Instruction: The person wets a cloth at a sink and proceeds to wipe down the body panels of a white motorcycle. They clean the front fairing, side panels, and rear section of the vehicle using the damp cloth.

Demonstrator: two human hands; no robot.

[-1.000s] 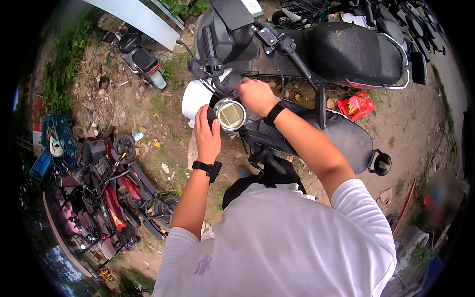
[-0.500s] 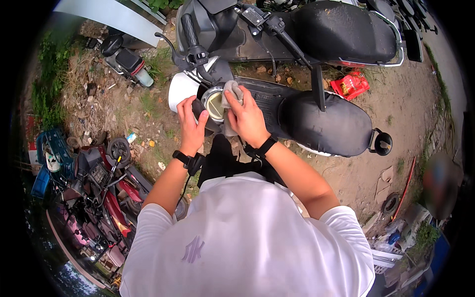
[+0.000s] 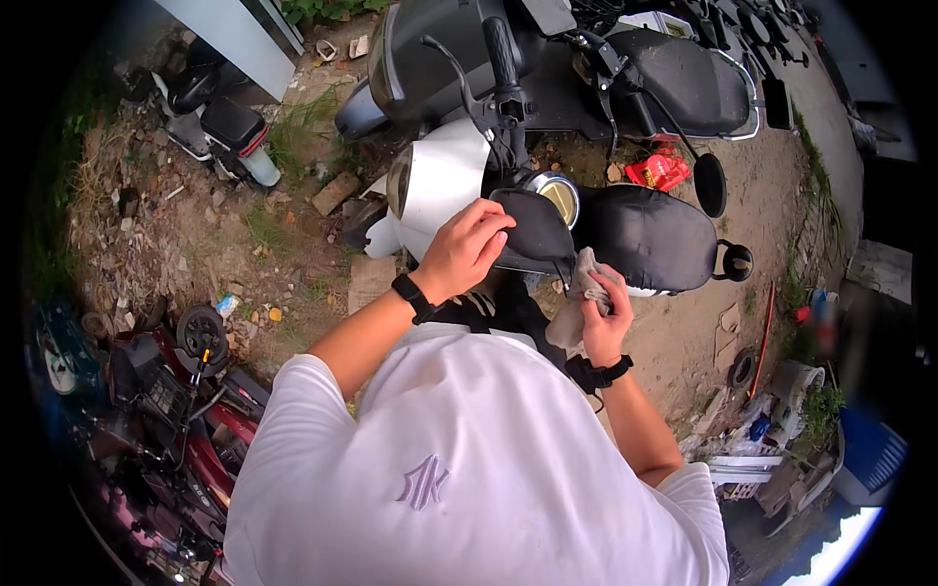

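Observation:
My left hand (image 3: pixel 459 249) grips the near-left edge of a black oval mirror (image 3: pixel 537 230) with curled fingers, in front of a round gauge (image 3: pixel 559 200) with a silver rim. Beside it is the white front panel (image 3: pixel 440 176) of a scooter, whose black seat (image 3: pixel 650 239) extends to the right. My right hand (image 3: pixel 606 317) is closed round a crumpled grey cloth (image 3: pixel 569 324), held below and right of the mirror, near the seat. Both wrists wear black bands.
A larger black scooter (image 3: pixel 674 78) stands behind. A small scooter (image 3: pixel 225 132) is at upper left, with fallen scooters (image 3: pixel 171 420) at lower left. A red packet (image 3: pixel 660 173), a red pole (image 3: pixel 762 342), a tyre (image 3: pixel 743 369) and rubble (image 3: pixel 244 225) lie on the dirt.
The grey cloth came into view in my right hand over the gauge, then moved down and right with it. My left hand now holds the mirror higher on the right, and the view has shifted.

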